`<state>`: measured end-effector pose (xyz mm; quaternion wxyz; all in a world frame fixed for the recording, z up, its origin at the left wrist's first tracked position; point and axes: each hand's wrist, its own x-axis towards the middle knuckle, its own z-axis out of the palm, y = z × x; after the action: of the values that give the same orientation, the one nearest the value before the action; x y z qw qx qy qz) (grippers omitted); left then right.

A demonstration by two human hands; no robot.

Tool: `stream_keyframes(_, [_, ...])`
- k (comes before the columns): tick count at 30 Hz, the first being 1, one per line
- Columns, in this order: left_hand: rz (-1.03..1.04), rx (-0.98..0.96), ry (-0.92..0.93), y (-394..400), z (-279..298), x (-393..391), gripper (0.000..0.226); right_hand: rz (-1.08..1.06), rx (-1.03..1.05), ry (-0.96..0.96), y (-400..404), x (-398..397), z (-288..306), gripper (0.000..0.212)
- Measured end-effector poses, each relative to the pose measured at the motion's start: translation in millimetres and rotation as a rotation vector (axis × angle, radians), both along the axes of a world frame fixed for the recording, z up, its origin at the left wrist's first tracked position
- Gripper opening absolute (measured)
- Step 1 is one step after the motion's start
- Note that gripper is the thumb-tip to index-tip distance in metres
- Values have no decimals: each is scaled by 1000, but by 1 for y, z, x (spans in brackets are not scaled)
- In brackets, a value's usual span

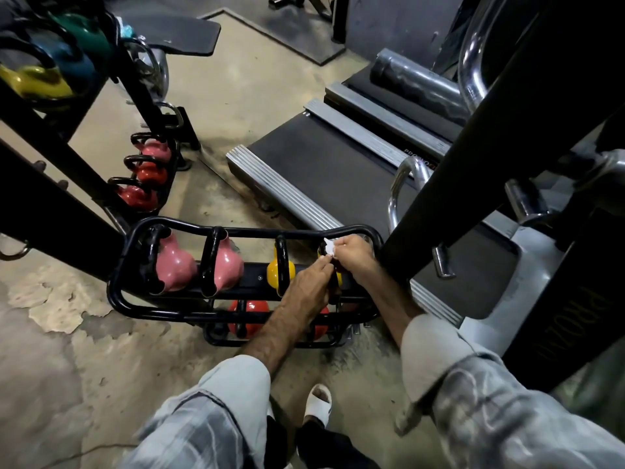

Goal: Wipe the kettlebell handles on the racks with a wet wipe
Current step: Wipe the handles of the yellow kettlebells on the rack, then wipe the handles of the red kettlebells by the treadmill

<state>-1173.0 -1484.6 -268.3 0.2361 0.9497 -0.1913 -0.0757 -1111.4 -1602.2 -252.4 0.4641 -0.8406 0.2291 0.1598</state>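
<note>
Both hands at far right end of low black rack. Right hand pinches white wipe vs. handle of the rightmost yellow kettlebell, mostly hidden. Left hand curled on that same handle just below. 2nd yellow bell and 2 pink bells sit left. Treadmill behind.

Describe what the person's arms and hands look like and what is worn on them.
Both hands are bare: the left hand and right hand show no gloves, rings or watch. Each forearm is uncovered up to a loose, light grey-blue sleeve with a faint plaid pattern, pushed up: the left sleeve, the right sleeve.
</note>
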Motion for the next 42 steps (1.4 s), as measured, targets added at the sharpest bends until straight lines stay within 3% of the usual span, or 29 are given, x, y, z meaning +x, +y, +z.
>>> stream_keyframes(1, [7, -16, -2, 0, -2, 1, 40, 64, -129, -78, -3, -3, 1, 9])
stream_keyframes(3, [13, -25, -1, 1, -5, 1, 39, 148, -209, -189, -8, -4, 0, 26])
stream_keyframes(7, [-6, 2, -8, 1, -2, 2, 27, 306, -186, -286, 0, 12, -4, 22])
stream_keyframes(14, [-19, -43, -34, 3, -4, 1, 30, 405, -220, -271, -4, 18, -3, 25])
stream_keyframes(19, [57, -136, 16, 6, -8, -2, 49, 392, -165, -403, -13, -16, 5, 26])
stream_keyframes(22, [38, -173, 19, 5, -2, -2, 50, 152, -76, -449, -11, -29, 20, 13])
stream_keyframes(25, [14, -188, -5, 11, -2, 0, 48, -154, -2, -594, -4, -41, 30, 23])
stream_keyframes(28, [37, -357, 11, 26, 9, -2, 35, -268, 165, -680, 10, -70, 41, 27])
stream_keyframes(32, [17, -520, -142, 71, 28, -27, 27, -475, 297, -749, 40, -127, 45, 28])
stream_keyframes(36, [17, -584, -73, 135, 9, -78, 21, -610, 362, -639, 88, -187, 4, 23])
stream_keyframes(42, [-39, -390, 51, 217, -44, -125, 19, -624, 312, -429, 168, -237, -70, 25])
